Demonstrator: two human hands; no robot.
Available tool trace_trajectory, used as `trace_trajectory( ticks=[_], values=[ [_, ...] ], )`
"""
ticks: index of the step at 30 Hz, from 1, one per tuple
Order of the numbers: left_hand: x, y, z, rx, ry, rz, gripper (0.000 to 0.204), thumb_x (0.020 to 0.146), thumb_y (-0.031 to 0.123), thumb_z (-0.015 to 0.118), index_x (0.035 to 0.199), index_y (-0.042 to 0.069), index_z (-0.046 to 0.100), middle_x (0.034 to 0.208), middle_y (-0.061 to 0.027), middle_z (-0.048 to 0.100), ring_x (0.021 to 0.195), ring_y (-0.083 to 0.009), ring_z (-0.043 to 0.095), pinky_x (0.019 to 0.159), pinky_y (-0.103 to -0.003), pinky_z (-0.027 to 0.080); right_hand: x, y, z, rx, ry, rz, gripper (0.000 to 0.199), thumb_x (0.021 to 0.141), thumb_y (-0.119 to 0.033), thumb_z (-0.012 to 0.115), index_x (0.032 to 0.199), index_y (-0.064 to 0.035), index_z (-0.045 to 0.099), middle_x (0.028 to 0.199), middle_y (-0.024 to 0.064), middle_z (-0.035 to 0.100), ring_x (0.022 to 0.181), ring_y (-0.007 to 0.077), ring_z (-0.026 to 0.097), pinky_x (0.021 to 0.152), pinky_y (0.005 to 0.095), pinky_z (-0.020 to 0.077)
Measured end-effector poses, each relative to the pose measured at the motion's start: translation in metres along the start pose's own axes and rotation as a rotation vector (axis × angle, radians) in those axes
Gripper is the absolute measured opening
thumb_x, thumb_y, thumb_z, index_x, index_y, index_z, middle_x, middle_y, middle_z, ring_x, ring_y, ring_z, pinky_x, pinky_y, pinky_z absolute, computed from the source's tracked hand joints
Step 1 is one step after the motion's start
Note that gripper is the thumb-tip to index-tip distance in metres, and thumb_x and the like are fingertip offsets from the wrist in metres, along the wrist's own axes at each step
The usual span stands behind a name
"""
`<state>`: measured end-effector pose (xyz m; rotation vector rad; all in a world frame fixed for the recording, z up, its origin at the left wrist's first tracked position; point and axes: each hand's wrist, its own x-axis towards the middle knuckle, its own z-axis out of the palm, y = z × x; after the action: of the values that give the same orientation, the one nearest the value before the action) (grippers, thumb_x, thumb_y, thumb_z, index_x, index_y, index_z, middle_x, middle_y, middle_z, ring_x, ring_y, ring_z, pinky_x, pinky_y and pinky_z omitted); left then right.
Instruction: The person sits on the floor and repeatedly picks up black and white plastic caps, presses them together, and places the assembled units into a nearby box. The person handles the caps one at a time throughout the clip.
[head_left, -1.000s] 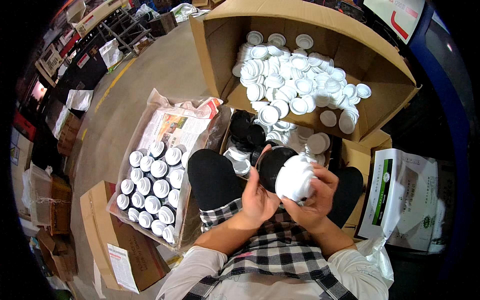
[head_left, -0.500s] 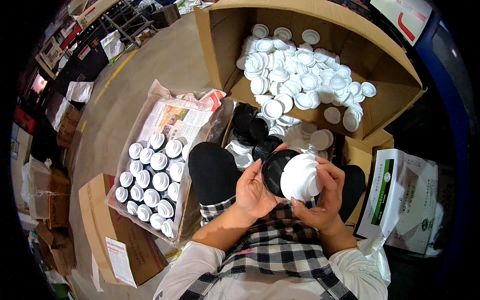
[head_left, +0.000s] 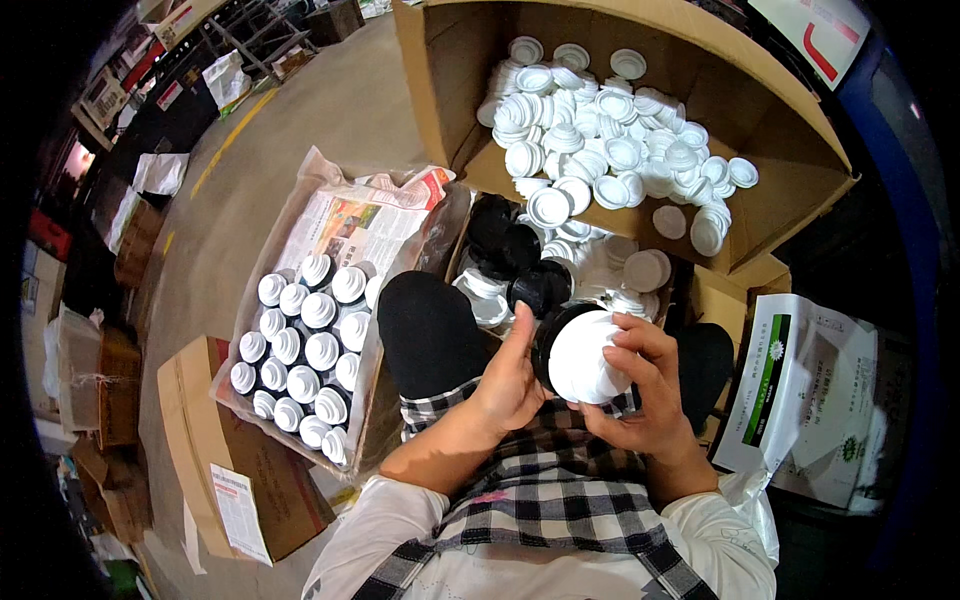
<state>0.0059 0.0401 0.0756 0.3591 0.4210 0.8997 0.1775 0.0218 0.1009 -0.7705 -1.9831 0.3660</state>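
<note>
Cradled the black part (head_left: 553,332) in the left hand (head_left: 512,385), right of frame centre, apparently to steady it; gripped its white cap (head_left: 587,358) with the right hand (head_left: 655,395), likely for control. Had capped pieces (head_left: 321,351) grouped in the tray (head_left: 370,420), frame left, probably against tipping.

2 white sleeves (head_left: 378,530) — checked apron (head_left: 548,490) (black-and-white)

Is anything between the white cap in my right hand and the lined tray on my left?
Yes. Leftward across the view come the black piece against the white cap, your left hand, then your left knee before the lined tray. Their heights are hard to judge.
</note>
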Motion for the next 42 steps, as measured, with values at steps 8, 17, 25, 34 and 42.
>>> trace_trajectory(
  ticks=[8, 17, 25, 34, 42],
  values=[
    [-0.004, -0.001, 0.004, 0.096, 0.076, -0.019, 0.061, 0.093, 0.054, 0.025, 0.123, 0.006, 0.046, 0.107, -0.0062, 0.061, 0.088, -0.0161, 0.062, 0.065, -0.029, 0.051, 0.000, 0.004, 0.003, 0.017, -0.023, 0.034, 0.061, 0.059, -0.010, 0.074, 0.116, -0.0043, 0.051, 0.112, 0.0148, 0.046, 0.111, 0.0331, 0.047, 0.091, 0.0420, 0.0409],
    [-0.004, -0.004, -0.002, 0.179, 0.007, 0.050, 0.054, 0.093, 0.048, 0.037, 0.123, 0.003, 0.044, 0.108, -0.0068, 0.057, 0.091, -0.0132, 0.057, 0.074, -0.027, 0.048, -0.001, 0.008, 0.006, 0.068, -0.040, 0.041, 0.060, 0.059, -0.006, 0.074, 0.115, -0.0052, 0.051, 0.112, 0.0134, 0.045, 0.113, 0.0327, 0.046, 0.092, 0.0413, 0.0408],
    [0.006, -0.013, -0.010, 0.562, -0.038, 0.383, 0.056, 0.081, 0.012, 0.067, 0.126, 0.002, 0.034, 0.111, -0.0070, 0.049, 0.101, -0.0131, 0.048, 0.088, -0.027, 0.040, 0.000, 0.027, 0.010, 0.536, 0.142, 0.267, 0.067, 0.073, -0.030, 0.070, 0.124, 0.0012, 0.041, 0.126, 0.0135, 0.040, 0.120, 0.0251, 0.040, 0.099, 0.0357, 0.0314],
    [0.023, -0.048, -0.012, 0.847, 0.124, 0.726, 0.054, 0.081, 0.004, 0.064, 0.127, 0.000, 0.036, 0.110, -0.0099, 0.052, 0.103, -0.0165, 0.051, 0.089, -0.028, 0.042, -0.011, 0.060, 0.056, 0.485, 0.469, 0.543, 0.047, 0.096, -0.040, 0.034, 0.102, 0.0024, 0.053, 0.092, 0.0062, 0.054, 0.084, 0.0126, 0.049, 0.076, 0.0250, 0.0387],
    [0.034, -0.055, -0.035, 0.782, 0.234, 0.610, 0.045, 0.081, 0.004, 0.065, 0.120, -0.002, 0.044, 0.107, -0.0092, 0.054, 0.098, -0.0157, 0.053, 0.086, -0.028, 0.042, -0.026, 0.085, 0.077, 0.421, 0.481, 0.724, 0.046, 0.096, -0.039, 0.029, 0.096, 0.0003, 0.053, 0.083, 0.0054, 0.053, 0.074, 0.0125, 0.049, 0.068, 0.0262, 0.0397]
  ],
)
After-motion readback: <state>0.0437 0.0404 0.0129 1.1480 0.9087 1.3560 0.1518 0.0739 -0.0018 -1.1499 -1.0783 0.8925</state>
